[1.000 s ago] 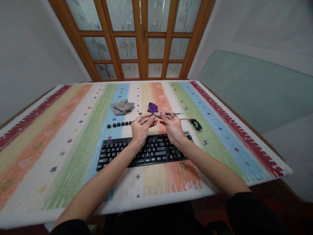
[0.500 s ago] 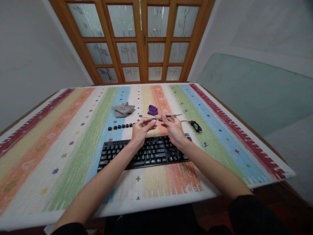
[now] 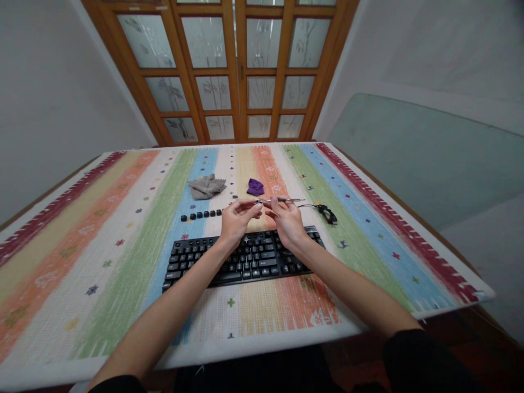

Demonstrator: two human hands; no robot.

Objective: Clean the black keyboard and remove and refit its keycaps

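My right hand (image 3: 289,221) is closed on a slim, pen-like tool (image 3: 292,200) with a dark and silver shaft, held nearly level. Its left end meets the fingertips of my left hand (image 3: 238,221). That hand is pinched on a small dark piece (image 3: 258,202), too small to name for certain. Both hands are raised over the back edge of a black keyboard (image 3: 266,263), and my wrists hide parts of it. Behind the keyboard runs a row of loose black keycaps (image 3: 206,214), its right end covered by my left hand.
A crumpled grey cloth (image 3: 207,187) and a purple cloth (image 3: 255,187) lie farther back. Between them sits a small dark object (image 3: 234,196). The keyboard's bundled cable (image 3: 327,214) rests at the right. A striped tablecloth (image 3: 135,262) covers the table.
The tool's left end has drawn in toward my left fingertips, and my hands sit slightly closer together. The whole view has shifted down a little.
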